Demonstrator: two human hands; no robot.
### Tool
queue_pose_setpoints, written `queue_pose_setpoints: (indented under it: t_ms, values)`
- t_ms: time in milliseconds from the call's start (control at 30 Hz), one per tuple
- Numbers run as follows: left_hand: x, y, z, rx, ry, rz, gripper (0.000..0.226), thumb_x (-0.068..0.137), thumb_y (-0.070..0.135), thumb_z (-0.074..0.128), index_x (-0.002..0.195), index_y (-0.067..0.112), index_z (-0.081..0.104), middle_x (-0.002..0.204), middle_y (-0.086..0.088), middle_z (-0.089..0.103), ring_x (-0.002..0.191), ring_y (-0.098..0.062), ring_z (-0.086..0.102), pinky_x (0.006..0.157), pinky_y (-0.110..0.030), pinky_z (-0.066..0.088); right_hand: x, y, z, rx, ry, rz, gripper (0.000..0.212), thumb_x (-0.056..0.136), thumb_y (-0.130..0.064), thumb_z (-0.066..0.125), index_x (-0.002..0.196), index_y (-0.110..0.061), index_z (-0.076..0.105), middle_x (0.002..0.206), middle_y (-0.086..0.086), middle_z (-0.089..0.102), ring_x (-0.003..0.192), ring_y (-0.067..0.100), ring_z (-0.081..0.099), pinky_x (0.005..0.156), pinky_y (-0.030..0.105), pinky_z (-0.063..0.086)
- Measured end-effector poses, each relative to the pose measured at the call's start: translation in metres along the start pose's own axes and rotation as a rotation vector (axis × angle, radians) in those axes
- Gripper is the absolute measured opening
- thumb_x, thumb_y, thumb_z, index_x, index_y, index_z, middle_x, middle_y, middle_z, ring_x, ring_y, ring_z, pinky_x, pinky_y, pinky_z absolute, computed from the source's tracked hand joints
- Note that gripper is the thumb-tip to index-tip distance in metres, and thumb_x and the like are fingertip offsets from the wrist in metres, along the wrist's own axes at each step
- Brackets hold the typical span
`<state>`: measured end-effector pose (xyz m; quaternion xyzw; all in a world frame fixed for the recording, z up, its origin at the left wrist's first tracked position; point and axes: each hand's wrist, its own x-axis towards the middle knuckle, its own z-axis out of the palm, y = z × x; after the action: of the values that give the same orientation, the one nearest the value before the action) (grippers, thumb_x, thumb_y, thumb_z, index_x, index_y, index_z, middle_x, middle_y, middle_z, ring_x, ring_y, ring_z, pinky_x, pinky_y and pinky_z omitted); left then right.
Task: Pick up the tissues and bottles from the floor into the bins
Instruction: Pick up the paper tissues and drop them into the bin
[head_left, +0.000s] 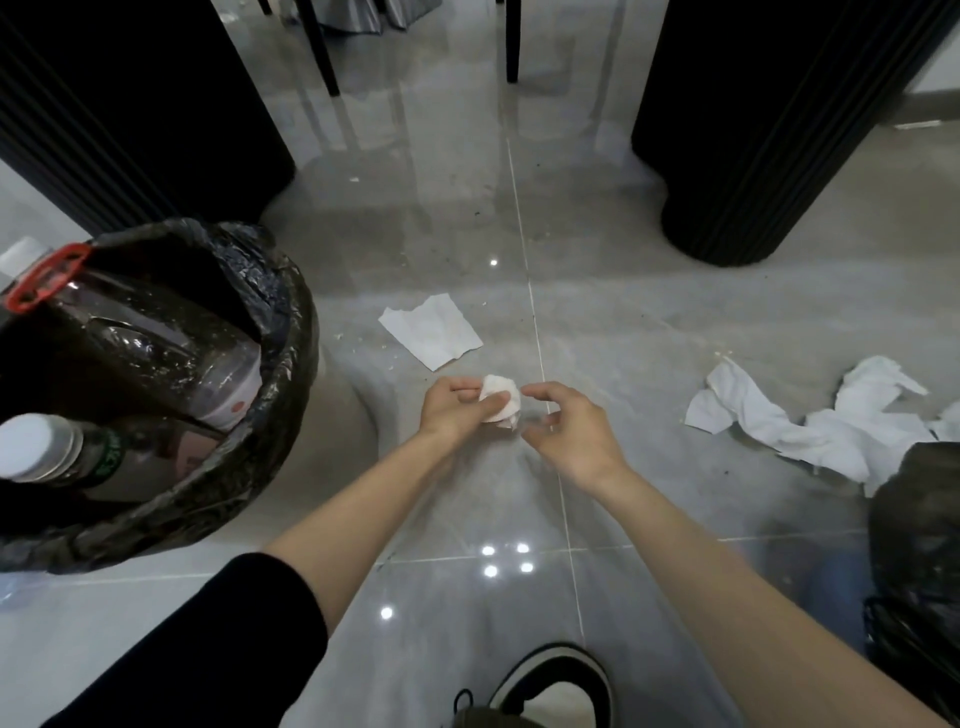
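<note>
My left hand (452, 410) grips a crumpled white tissue ball (501, 399) above the grey floor. Just right of the ball hovers my right hand (574, 431), fingers loosely curled and holding nothing. A flat white tissue (431, 330) lies on the floor just beyond my hands. A heap of crumpled tissues (810, 421) lies to the right. At the left stands a bin (280, 374) lined with a black bag, holding a large clear bottle with a red handle (130, 332) and a smaller white-capped bottle (52, 452).
Two dark ribbed table bases stand on the floor, one at the back left (130, 114) and one at the back right (769, 130). Another black bag (919, 561) sits at the right edge. My shoe (556, 686) is at the bottom. Chair legs stand far back.
</note>
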<state>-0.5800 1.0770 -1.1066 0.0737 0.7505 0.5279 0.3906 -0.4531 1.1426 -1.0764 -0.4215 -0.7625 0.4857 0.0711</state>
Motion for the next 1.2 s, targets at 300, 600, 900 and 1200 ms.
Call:
queue_pose_setpoints:
  t_ms: [300, 600, 900, 1200]
  values:
    - [-0.014, 0.01, 0.004, -0.036, -0.313, -0.096, 0.029, 0.084, 0.021, 0.07, 0.108, 0.004, 0.067, 0.081, -0.002, 0.068, 0.055, 0.003, 0.061, 0.049, -0.007, 0.041, 0.0, 0.008, 0.0, 0.223, 0.182, 0.021, 0.021, 0.079, -0.01, 0.073, 0.098, -0.012, 0.065, 0.085, -0.002, 0.064, 0.065, 0.0, 0.06, 0.054, 0.008, 0.047]
    - [0.043, 0.004, -0.002, 0.624, 0.107, 0.109, 0.03, 0.094, 0.021, 0.048, 0.121, 0.015, 0.062, 0.135, -0.007, 0.054, 0.128, -0.026, 0.046, 0.105, -0.029, 0.036, 0.007, 0.018, -0.007, 0.174, 0.259, 0.096, 0.016, 0.079, -0.007, 0.069, 0.095, -0.009, 0.064, 0.075, -0.006, 0.057, 0.06, 0.001, 0.052, 0.051, 0.003, 0.039]
    - [0.068, -0.005, -0.021, 1.11, -0.11, -0.004, 0.053, 0.097, 0.04, 0.033, 0.147, 0.043, 0.014, 0.159, -0.001, -0.013, 0.145, -0.032, -0.013, 0.116, -0.052, 0.005, 0.006, 0.02, 0.003, 0.251, 0.249, 0.125, 0.019, 0.077, -0.009, 0.074, 0.091, -0.013, 0.062, 0.074, -0.009, 0.057, 0.062, 0.0, 0.054, 0.051, 0.003, 0.04]
    - [0.061, -0.011, -0.024, 1.141, -0.012, 0.286, 0.034, 0.096, 0.027, 0.039, 0.115, 0.006, 0.058, 0.133, -0.011, 0.051, 0.13, -0.032, 0.037, 0.106, -0.038, 0.033, 0.004, 0.013, 0.0, 0.267, 0.281, 0.133, 0.017, 0.079, -0.012, 0.072, 0.092, -0.016, 0.061, 0.078, -0.01, 0.057, 0.067, 0.003, 0.055, 0.052, 0.003, 0.04]
